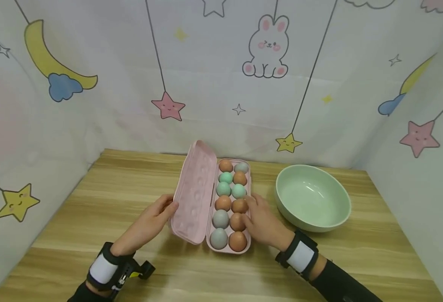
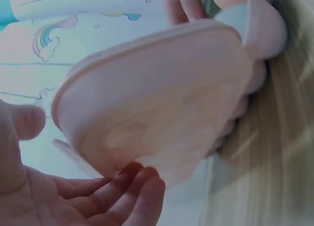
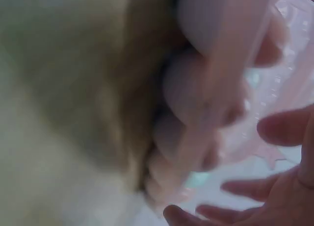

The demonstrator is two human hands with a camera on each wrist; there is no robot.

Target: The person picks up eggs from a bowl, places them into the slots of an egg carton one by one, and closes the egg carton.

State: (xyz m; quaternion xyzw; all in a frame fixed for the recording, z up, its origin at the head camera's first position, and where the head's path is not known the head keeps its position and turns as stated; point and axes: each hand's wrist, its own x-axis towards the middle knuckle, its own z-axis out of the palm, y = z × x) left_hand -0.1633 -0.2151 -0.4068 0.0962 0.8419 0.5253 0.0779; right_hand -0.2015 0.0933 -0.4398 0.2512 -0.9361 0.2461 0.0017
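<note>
A pink egg carton (image 1: 229, 250) lies on the table, its lid (image 1: 195, 188) raised and leaning left. Brown, mint green and pale grey eggs fill its two rows. My left hand (image 1: 155, 218) is at the lid's left edge; in the left wrist view its fingertips (image 2: 147, 179) rest against the outside of the lid while the thumb stands off it. Over the carton's right side is my right hand (image 1: 264, 222), fingers spread apart, its fingertips overlapping the brown eggs (image 1: 238, 221) in the head view. The right wrist view shows nothing between its thumb and fingers.
A large pale green bowl (image 1: 312, 197) stands right of the carton, beyond my right hand, with nothing seen inside. The wooden table (image 1: 131, 180) meets a printed cloth backdrop (image 1: 214, 58) at the back and both sides.
</note>
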